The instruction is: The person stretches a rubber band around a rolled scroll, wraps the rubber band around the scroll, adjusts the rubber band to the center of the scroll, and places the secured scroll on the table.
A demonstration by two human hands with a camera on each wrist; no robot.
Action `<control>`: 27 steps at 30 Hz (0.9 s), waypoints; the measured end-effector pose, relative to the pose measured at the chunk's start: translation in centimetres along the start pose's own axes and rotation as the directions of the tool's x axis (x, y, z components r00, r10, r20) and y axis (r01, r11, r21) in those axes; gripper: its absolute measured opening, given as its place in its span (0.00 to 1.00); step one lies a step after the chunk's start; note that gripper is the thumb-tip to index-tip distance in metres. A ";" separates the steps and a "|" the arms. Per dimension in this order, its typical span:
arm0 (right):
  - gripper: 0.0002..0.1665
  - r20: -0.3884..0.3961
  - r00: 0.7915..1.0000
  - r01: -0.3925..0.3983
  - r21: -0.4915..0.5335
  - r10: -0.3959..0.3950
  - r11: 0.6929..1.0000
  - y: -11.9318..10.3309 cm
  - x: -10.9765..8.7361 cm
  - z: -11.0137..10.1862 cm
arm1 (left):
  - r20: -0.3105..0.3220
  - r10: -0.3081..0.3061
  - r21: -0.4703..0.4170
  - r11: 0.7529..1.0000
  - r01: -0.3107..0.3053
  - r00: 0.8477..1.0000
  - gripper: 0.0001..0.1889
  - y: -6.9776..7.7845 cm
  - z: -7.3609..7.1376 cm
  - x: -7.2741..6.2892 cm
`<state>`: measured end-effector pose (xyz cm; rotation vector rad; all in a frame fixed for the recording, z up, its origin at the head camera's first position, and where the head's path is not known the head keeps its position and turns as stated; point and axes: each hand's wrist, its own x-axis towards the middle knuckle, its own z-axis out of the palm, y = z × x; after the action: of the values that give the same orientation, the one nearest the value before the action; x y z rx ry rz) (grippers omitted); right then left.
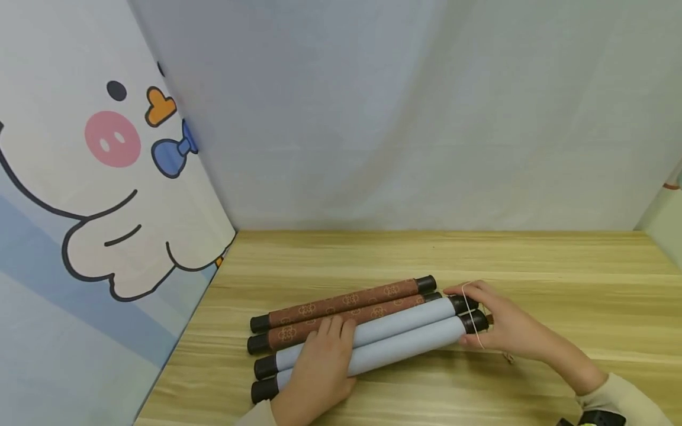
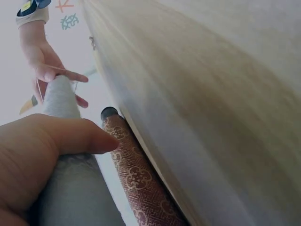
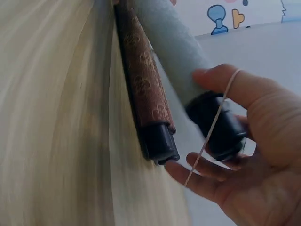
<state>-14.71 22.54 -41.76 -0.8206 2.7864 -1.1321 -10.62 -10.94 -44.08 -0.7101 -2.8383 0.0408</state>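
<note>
Two pale blue scrolls point(image 1: 407, 348) with black end caps lie side by side, their right ends raised. My left hand point(image 1: 324, 362) grips them near their left part, fingers over the top and thumb on the near side. My right hand point(image 1: 508, 325) is around their right end caps. A thin pale rubber band point(image 3: 210, 129) stretches between its thumb and fingers, looped about the caps. Beyond the blue pair lie two brown patterned scrolls point(image 1: 341, 303) with black caps. In the left wrist view, one brown scroll point(image 2: 138, 176) shows beside the left thumb.
Beneath everything is a wood-grain table point(image 1: 559, 278). A small brown knotted piece point(image 1: 508, 358) sits below my right hand. A pale grey curtain point(image 1: 373, 118) hangs behind, and a cartoon-printed panel point(image 1: 48, 171) stands to the left.
</note>
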 end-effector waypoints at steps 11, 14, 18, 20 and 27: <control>0.27 -0.022 0.984 -0.151 0.416 0.176 0.897 -1.0 0.3 0.4 | -0.089 0.077 -0.022 0.997 -0.079 0.993 0.46 -0.1 -0.6 0.0; 0.19 -0.016 0.986 -0.138 0.476 0.165 0.868 -0.9 0.4 0.3 | -0.101 0.124 -0.007 0.992 -0.126 0.987 0.47 -0.2 -0.7 0.2; 0.11 0.008 0.989 -0.130 0.531 0.148 0.837 0.0 0.9 0.4 | -0.126 0.178 0.029 0.984 -0.175 0.976 0.47 -0.3 -0.7 0.5; 0.06 0.029 0.983 -0.165 0.571 0.181 0.804 0.4 1.1 0.3 | -0.130 0.193 0.050 0.981 -0.188 0.973 0.46 -0.3 -0.7 0.7; 0.07 0.125 0.964 -0.260 0.605 0.233 0.752 1.6 1.8 -0.4 | -0.112 0.204 0.063 0.978 -0.198 0.973 0.43 -0.2 -0.5 1.0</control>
<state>-17.04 22.91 -42.26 -0.3770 2.1450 -1.7800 -11.44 -10.66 -43.36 -0.9535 -2.6342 0.1008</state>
